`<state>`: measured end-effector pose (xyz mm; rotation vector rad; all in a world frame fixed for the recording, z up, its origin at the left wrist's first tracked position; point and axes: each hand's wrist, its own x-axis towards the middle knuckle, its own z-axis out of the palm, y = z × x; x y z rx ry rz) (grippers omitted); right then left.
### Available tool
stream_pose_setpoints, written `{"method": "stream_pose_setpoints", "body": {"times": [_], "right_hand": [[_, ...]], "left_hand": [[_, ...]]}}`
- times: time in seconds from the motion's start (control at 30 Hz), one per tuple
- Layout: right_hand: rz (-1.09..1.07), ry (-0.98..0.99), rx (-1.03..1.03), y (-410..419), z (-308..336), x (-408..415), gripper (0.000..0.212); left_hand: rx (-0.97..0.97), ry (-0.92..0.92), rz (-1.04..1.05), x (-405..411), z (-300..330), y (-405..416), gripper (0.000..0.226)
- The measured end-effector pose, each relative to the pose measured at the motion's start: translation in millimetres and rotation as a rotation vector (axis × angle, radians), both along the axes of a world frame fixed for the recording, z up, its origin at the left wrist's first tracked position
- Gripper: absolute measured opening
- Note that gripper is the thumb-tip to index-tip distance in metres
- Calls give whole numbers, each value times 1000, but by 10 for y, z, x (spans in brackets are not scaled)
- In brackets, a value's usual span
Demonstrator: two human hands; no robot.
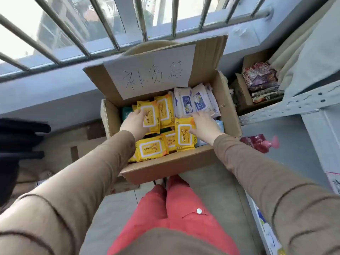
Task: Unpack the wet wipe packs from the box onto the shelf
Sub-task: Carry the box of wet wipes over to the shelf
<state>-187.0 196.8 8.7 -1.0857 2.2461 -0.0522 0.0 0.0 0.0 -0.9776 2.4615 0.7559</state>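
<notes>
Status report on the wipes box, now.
Both hands in box: left hand gripping a yellow pack, right hand on another yellow pack. Nothing shelved in view. No obstruction.

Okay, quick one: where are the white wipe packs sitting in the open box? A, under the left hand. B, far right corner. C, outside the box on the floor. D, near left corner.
B: the white wipe packs stand in the far right corner of the cardboard box, beyond the right hand, while yellow wipe packs fill the middle and near left.
</notes>
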Motion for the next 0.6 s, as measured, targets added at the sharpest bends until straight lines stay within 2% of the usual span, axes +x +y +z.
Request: {"method": "stream_pose_setpoints", "body": {"times": [0.17,0.43,0.53,0.6], "right_hand": [[61,-22,92,-181,-314,-153,67],[34,-127,134,-238,-614,-228,66],[11,-190,180,-198,-683,-285,70],[19,-156,173,-155,-703,-335,65]], "left_hand": [[-76,-102,-99,-319,-313,-266,71],[-128,-167,-184,-512,-705,-380,84],[-133,-164,-150,-511,-788,-398,90],[-145,-168,-121,-504,-779,-398,89]]}}
